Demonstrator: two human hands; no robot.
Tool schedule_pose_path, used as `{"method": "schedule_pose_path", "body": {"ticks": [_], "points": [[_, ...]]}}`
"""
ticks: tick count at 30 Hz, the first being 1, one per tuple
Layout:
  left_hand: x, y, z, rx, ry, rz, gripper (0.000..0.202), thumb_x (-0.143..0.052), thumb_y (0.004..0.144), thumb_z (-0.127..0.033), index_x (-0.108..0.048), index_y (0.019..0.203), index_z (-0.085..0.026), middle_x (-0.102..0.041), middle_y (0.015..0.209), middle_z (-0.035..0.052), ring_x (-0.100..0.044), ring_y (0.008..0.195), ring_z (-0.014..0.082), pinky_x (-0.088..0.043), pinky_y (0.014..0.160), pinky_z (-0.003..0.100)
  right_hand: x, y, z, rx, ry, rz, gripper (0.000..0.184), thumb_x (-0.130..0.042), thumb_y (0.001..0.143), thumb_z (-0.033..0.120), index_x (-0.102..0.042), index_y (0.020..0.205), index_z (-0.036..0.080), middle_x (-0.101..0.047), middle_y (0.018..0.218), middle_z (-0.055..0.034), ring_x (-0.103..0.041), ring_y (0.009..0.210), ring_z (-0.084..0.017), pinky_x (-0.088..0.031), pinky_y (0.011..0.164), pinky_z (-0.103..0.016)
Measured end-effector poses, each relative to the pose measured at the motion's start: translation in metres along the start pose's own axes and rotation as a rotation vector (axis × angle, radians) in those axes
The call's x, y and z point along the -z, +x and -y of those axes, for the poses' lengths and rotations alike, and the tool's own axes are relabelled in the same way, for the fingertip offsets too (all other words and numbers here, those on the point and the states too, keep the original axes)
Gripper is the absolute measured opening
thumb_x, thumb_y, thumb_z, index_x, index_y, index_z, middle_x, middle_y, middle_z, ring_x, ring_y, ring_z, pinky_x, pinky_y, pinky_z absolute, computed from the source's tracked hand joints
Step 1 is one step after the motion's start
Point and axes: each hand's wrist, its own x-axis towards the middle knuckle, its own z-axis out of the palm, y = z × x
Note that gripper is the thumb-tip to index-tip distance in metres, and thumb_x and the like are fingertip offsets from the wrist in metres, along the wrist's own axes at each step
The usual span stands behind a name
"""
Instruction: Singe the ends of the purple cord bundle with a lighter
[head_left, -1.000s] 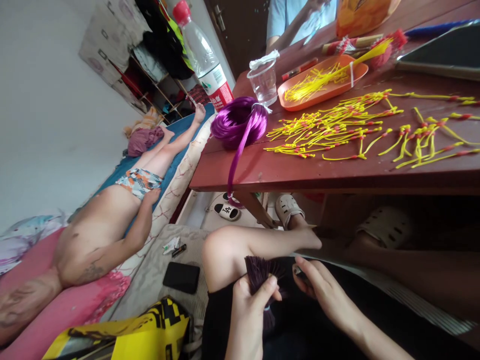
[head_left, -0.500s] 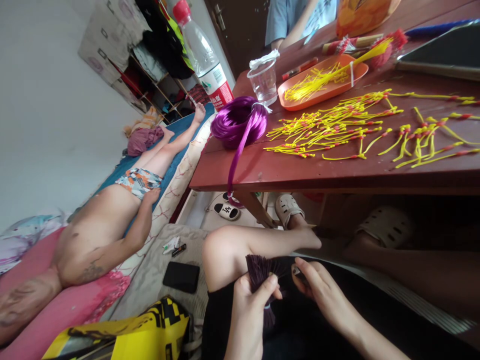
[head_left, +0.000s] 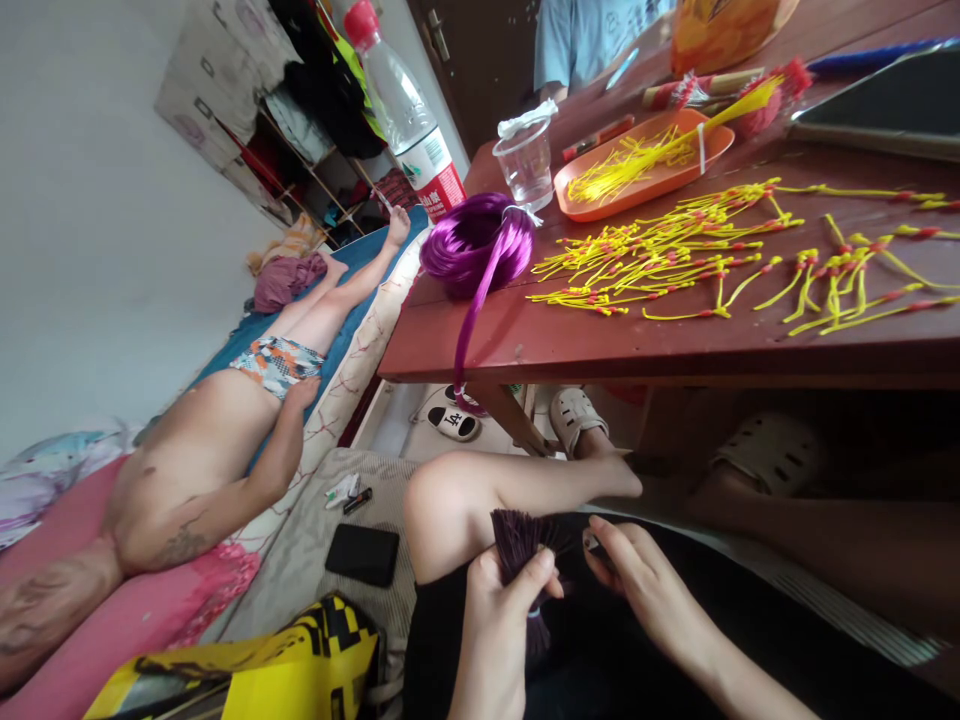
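1. Hands sit at the bottom centre of the frame, over a dark lap. The left hand is closed around a dark purple tassel, with the thumb across its neck and the fringe fanning upward.
2. Just to the right, the right hand has its fingers curled, with the fingertips at the edge of the fringe. Whether it pinches any threads I cannot tell.
3. Right behind the tassel rises a bare knee.
4. Left of the knee, a black phone lies flat on a grey mat. A yellow and black bag sits at the bottom edge.
5. Across mid-frame runs the red-brown bench. A coil of purple thread rests at its left end, with one strand hanging over the edge.
6. To the right of the coil, yellow strands with red beads are spread over the bench. More lie in an orange tray behind them.
7. A clear cup stands left of the tray, and a water bottle stands further left, near the top of the frame.
8. At the left, a person lies on a bed. At the top, another person's pale blue shirt shows.
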Motion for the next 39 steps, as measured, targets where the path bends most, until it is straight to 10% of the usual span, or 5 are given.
{"method": "schedule_pose_path", "body": {"ticks": [39], "points": [[-0.001, 0.001, -0.001, -0.007, 0.007, -0.004, 0.021, -0.061, 0.069, -0.026, -0.056, 0.052, -0.015, -0.057, 0.057, -0.0005, -0.052, 0.064, 0.0147, -0.037, 0.065, 0.023, -0.001, -0.002, 0.008, 0.067, -0.032, 0.044, 0.044, -0.029, 0.083, 0.047, -0.025, 0.048, 0.021, -0.025, 0.046, 0.0059, -0.022, 0.046, -0.010, -0.021, 0.046, -0.024]]}}
